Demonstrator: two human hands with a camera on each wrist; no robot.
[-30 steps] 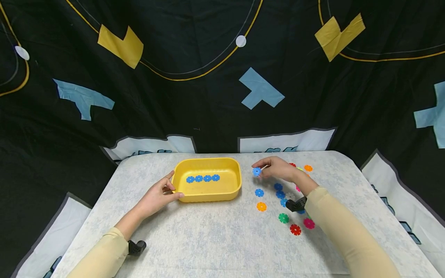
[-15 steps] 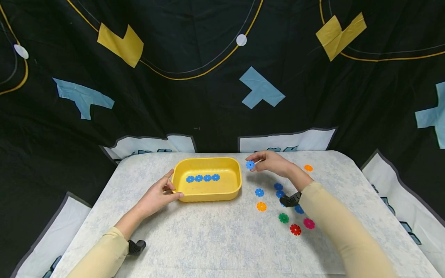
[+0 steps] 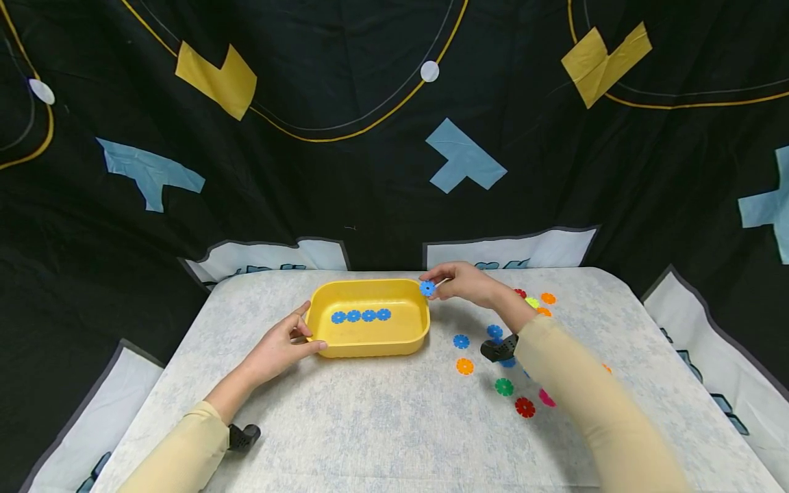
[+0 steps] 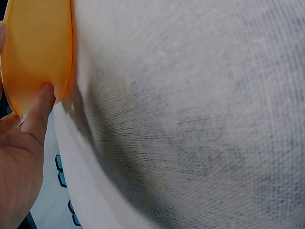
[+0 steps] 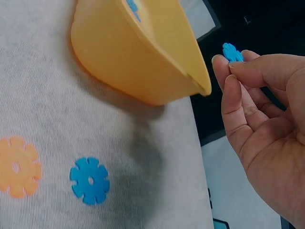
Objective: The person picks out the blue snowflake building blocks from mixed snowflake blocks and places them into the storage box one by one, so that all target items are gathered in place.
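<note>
A yellow plastic basin [image 3: 370, 349] stands on the table, with a row of several blue notched discs [image 3: 368, 315] on its floor. At its left end, my left hand [image 3: 285, 350] grips the wall; the left wrist view shows the thumb [image 4: 43, 105] pressed against the outside. My right hand [image 3: 462, 284] pinches one blue notched disc [image 3: 427, 288] between thumb and fingertips, raised at the basin's right rim. In the right wrist view that disc [image 5: 232, 52] is tilted, partly covered by the fingers.
Loose discs lie on the cloth-covered table [image 3: 345, 424] right of the basin: a blue one [image 3: 461, 342], an orange one [image 3: 465, 366], a green one [image 3: 504, 387], a red one [image 3: 525, 407] and others partly under the right forearm. A black curtain [image 3: 345, 192] hangs behind.
My right hand has moved left with the blue disc, from above the loose discs to the basin's right rim. The left hand and the basin have stayed in place.
</note>
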